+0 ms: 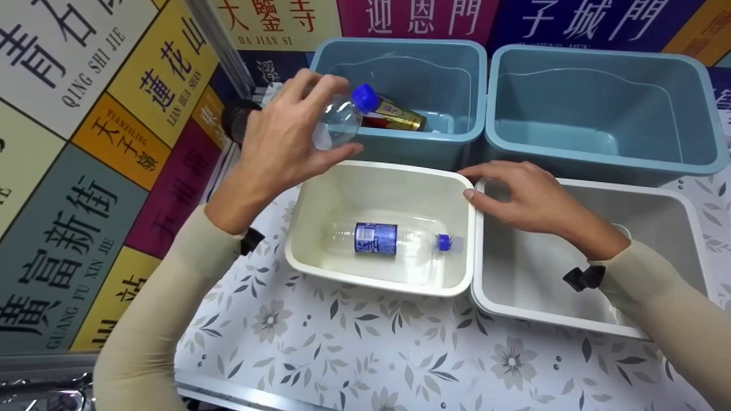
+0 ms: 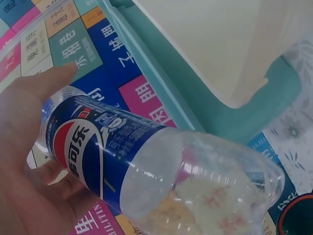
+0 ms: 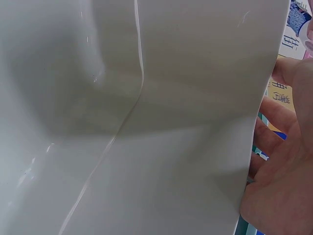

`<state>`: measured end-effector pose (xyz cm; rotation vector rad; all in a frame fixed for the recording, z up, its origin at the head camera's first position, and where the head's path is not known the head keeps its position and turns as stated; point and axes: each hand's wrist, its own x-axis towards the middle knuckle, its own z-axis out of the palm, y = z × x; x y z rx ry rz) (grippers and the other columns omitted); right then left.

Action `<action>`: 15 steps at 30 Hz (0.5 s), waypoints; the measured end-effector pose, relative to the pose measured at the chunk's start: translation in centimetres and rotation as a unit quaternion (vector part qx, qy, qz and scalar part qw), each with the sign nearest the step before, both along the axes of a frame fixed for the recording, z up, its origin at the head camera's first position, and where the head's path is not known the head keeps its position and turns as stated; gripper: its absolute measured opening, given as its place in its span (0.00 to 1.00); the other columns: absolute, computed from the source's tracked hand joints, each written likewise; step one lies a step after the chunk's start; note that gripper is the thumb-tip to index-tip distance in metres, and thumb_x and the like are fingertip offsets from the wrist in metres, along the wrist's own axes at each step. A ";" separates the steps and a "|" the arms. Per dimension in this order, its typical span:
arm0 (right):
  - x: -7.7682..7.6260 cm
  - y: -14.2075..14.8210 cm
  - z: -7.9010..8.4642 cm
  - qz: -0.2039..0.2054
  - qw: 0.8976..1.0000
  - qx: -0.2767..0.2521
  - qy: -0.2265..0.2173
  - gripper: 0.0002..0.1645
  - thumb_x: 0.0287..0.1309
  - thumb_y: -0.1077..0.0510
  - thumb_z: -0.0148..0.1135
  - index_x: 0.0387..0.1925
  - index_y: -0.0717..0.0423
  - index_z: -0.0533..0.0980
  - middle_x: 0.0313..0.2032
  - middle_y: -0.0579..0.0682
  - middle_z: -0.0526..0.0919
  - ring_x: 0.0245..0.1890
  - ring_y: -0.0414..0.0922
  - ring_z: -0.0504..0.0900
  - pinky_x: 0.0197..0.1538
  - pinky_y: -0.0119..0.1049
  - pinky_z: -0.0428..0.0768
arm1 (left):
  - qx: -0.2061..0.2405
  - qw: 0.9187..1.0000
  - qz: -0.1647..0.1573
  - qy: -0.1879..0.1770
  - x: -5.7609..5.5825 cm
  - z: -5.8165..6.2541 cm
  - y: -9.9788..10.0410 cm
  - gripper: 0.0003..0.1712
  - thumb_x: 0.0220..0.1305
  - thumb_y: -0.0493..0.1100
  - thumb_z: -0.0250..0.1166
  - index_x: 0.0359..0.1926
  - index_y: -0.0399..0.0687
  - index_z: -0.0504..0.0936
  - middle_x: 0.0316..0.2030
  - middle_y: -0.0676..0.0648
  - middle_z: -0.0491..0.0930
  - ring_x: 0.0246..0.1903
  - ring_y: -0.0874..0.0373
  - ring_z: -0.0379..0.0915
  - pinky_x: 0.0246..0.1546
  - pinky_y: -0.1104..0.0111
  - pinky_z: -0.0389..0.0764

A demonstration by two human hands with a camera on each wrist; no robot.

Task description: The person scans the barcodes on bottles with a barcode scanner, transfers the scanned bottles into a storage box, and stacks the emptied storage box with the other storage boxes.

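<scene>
My left hand [image 1: 285, 128] holds a clear plastic bottle [image 1: 338, 120] with a blue cap, above the gap between the left blue bin [image 1: 414, 151] and the left white bin [image 1: 308, 265]. A blue Pepsi label wraps that bottle [image 2: 90, 147] in the left wrist view. With thumb and fingers, my right hand [image 1: 522, 194] grips the back right corner of the left white bin's rim, beside the right white bin [image 1: 531, 274]. Inside the left white bin, a second clear bottle [image 1: 376, 238] with a blue label and cap lies on its side.
A red and gold can [image 1: 402, 116] lies in the left blue bin. The right blue bin [image 1: 571, 114] stands beside it. Something clear, partly behind my right forearm, shows in the right white bin. A flower-patterned cloth [image 1: 342, 337] covers the table; lettered panels [image 1: 171, 74] border it.
</scene>
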<state>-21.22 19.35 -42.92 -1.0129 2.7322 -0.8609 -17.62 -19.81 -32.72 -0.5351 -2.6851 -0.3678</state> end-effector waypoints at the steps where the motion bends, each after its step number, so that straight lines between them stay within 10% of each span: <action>1: 0.0 0.0 0.0 0.000 1.000 0.000 -0.001 0.24 0.76 0.40 0.64 0.67 0.37 0.82 0.56 0.42 0.90 0.59 0.47 0.87 0.59 0.56 0.82 | 0.005 1.000 0.005 -0.002 0.0 0.0 -0.1 0.43 0.63 0.72 0.74 0.73 0.63 0.74 0.65 0.46 0.78 0.58 0.48 0.81 0.39 0.55 0.90; 15: 0.1 -0.1 0.2 -0.005 1.000 0.005 -0.009 0.25 0.76 0.39 0.64 0.68 0.38 0.82 0.56 0.44 0.90 0.59 0.47 0.86 0.60 0.57 0.81 | 0.025 0.997 0.071 -0.028 -0.9 -0.5 -2.1 0.49 0.58 0.74 0.77 0.72 0.59 0.70 0.63 0.47 0.80 0.46 0.50 0.81 0.34 0.58 0.86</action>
